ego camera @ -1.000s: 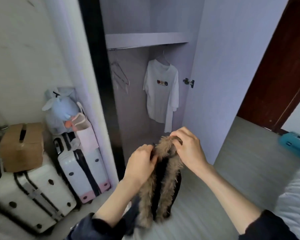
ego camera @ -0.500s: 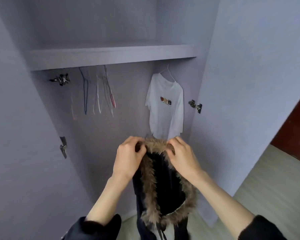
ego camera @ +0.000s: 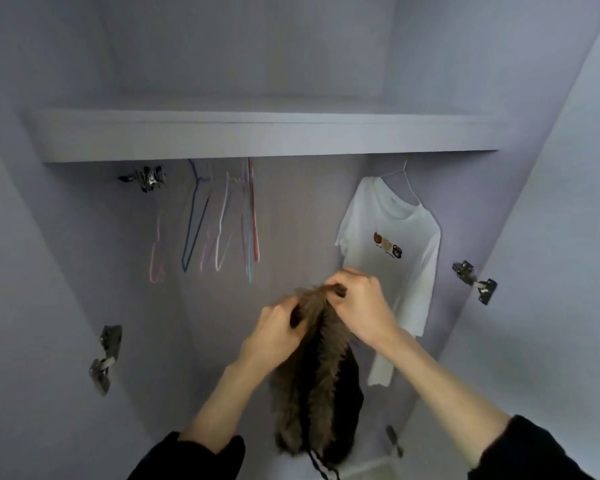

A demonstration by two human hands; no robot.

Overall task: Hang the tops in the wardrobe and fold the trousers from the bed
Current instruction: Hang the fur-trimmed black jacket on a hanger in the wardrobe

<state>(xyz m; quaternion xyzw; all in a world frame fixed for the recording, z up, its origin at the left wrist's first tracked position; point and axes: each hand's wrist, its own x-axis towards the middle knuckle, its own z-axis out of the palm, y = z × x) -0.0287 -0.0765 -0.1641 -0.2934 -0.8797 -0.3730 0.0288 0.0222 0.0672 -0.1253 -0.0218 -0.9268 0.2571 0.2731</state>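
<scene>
Both hands are now pressing the fur-trimmed jacket (ego camera: 317,379) closed; left hand (ego camera: 278,336) and right hand (ego camera: 359,306) are pinching its fur top, at seven o'clock from the hanging white T-shirt (ego camera: 395,258) inside the wardrobe (ego camera: 267,135).

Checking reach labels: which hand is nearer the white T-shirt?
Right. The right hand grips the fur collar just left of the white T-shirt, overlapping its edge in view; the left hand grips farther left, beyond the collar.

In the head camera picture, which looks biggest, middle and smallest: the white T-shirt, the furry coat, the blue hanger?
1. White T-shirt and furry coat: look alike, and the coat is nearer, so unsure.
2. Blue hanger: smallest.
</scene>
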